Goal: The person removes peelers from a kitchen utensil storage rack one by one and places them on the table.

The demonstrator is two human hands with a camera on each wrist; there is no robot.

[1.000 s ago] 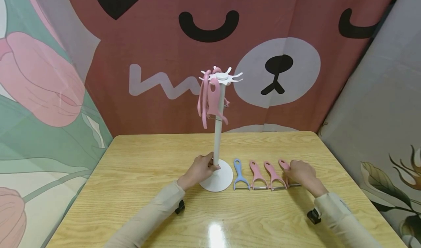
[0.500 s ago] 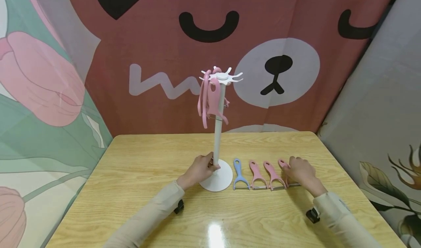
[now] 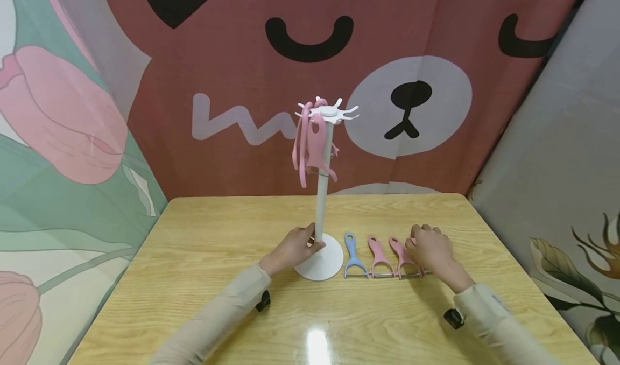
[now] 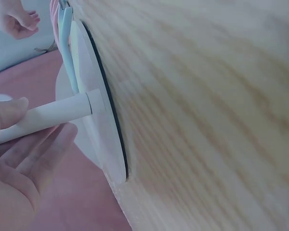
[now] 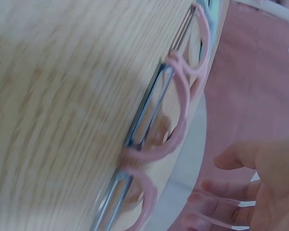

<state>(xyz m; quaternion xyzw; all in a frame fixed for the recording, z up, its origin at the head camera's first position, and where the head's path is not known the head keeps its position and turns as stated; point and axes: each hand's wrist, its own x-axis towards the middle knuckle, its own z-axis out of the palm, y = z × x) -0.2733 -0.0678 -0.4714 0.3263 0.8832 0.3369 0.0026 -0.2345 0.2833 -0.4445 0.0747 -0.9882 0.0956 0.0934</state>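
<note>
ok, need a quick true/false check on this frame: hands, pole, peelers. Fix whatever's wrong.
1. The left hand grips the white pole. True.
2. Of the peelers lying on the table, the blue peeler is nearest the pole. True.
3. The right hand is over the blue peeler. False: it is at the other end of the row, by the pink peelers.
4. The pole's base is square. False: it is round.
5. The hanging peelers that show are pink. True.

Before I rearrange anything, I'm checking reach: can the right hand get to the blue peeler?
Probably yes: the right hand looks empty; only flat pink peelers separate it from the blue peeler, passable from above.
</note>
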